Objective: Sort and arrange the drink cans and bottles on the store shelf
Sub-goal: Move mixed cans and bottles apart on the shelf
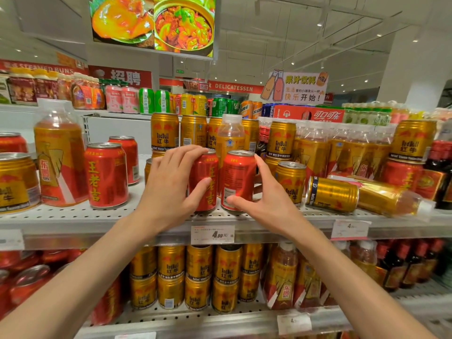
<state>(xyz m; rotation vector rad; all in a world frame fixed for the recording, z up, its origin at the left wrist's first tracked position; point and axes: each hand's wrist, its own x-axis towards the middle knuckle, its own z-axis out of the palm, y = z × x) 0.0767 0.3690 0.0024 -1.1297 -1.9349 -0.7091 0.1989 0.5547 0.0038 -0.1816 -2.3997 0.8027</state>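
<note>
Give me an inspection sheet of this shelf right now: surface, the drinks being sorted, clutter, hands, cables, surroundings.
Surface: perforated white shelf with price tags on its front edge.
Job's things: two upright red cans, left red can and right red can, side by side at the shelf front; further red cans, gold cans and bottles stand around them.
Clutter: a gold can and a bottle lie on their sides at the right.
Grippers: left hand grips the left red can; right hand touches the right red can with thumb and fingers spread.
Cables: nothing seen.
Surroundings: stocked lower shelf, store signs, overhead food screen.
</note>
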